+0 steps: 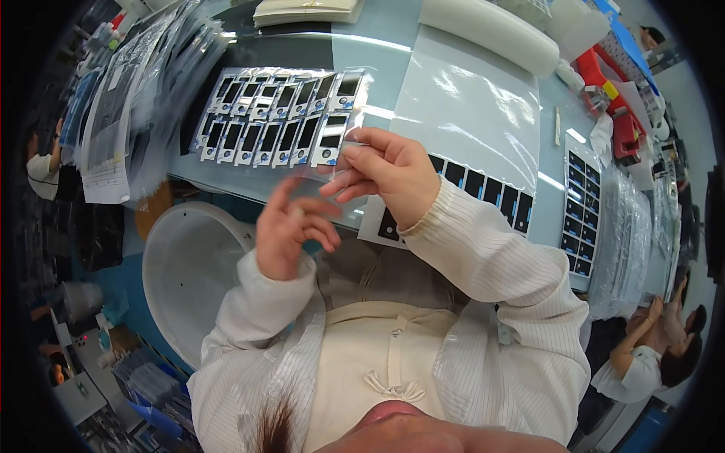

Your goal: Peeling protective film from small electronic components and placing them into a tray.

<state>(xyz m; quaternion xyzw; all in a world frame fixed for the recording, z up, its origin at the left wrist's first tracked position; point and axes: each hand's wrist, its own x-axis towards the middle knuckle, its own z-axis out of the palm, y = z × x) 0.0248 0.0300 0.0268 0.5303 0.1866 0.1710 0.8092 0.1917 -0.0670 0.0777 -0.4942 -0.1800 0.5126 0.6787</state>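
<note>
A clear film sheet [226, 170] carries two rows of small silver-framed parts with black windows, lying on the table ahead of me. At its right edge is my right hand [396, 174], thumb and index finger closed together by the last part. Anything thin between those fingertips is too small to make out. My left hand [291, 230] hovers at the table's front edge, slightly blurred, fingers bent and apart, holding nothing visible. Under my right forearm, partly hidden, lies a sheet of black rectangular parts [492, 192].
A roll of translucent film [491, 34] lies at the back, its sheet unrolled toward me. Hanging plastic sleeves [140, 113] crowd the left. A white bin [162, 264] stands below the table's left edge. Another black-part sheet [580, 215] and stacked clear bags [621, 241] lie right.
</note>
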